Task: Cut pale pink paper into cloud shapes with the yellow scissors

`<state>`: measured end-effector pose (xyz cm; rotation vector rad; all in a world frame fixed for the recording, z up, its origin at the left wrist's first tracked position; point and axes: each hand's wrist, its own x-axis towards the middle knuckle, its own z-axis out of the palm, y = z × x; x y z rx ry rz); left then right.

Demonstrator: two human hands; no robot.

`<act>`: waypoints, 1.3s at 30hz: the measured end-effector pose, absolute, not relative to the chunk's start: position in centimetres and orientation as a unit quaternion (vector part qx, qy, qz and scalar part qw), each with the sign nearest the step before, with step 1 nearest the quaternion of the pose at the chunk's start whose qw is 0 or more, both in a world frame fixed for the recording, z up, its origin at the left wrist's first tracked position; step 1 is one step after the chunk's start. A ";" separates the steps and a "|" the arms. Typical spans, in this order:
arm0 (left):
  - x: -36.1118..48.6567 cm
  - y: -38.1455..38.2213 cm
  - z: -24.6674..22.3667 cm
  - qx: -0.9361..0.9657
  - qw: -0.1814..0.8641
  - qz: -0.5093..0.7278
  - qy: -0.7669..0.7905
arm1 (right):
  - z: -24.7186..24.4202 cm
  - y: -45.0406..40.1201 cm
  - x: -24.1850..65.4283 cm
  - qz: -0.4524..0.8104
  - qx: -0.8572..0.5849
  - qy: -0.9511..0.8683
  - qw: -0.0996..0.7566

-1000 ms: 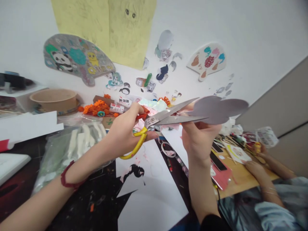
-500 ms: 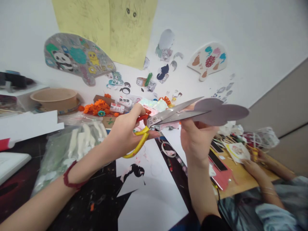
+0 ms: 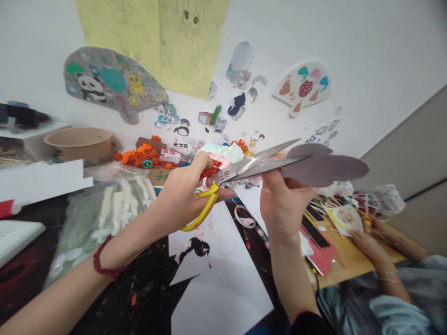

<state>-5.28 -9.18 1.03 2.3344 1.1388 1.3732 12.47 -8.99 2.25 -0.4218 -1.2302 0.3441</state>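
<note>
My left hand (image 3: 185, 190), with a dark red band on its wrist, is closed around the red and yellow handles of a pair of scissors (image 3: 228, 174). The scissor blades stand apart and point right. My right hand (image 3: 284, 200) pinches a grey paper cutout (image 3: 324, 168) with rounded lobes, and the lower blade overlaps its left part. Whether the blades touch the paper's edge I cannot tell. Below the hands, white paper sheets (image 3: 220, 279) lie on the dark table, with a black and pink painted figure (image 3: 199, 247) on one.
Behind the hands are orange flowers (image 3: 143, 156), a round tan bowl (image 3: 78, 144) and a plastic bag (image 3: 87, 223) of pale pieces. Paper cutouts and two fan shapes (image 3: 303, 88) cover the wall. At right, another person's hands (image 3: 365, 244) hold a small picture over a wooden table.
The grey paper cutout has shifted slightly right and turned a little. The scissors have moved slightly right, and their blades look a bit wider apart.
</note>
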 end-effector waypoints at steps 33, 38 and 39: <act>-6.0 -9.4 1.6 0.803 0.124 0.424 0.400 | 3.2 -9.4 14.4 0.105 -0.190 -0.642 0.736; -6.1 -9.4 1.7 0.809 0.106 0.423 0.393 | 3.0 -8.8 15.0 0.118 -0.162 -0.635 0.746; -6.1 -9.4 1.7 0.811 0.098 0.422 0.394 | 2.9 -8.7 15.1 0.121 -0.160 -0.636 0.745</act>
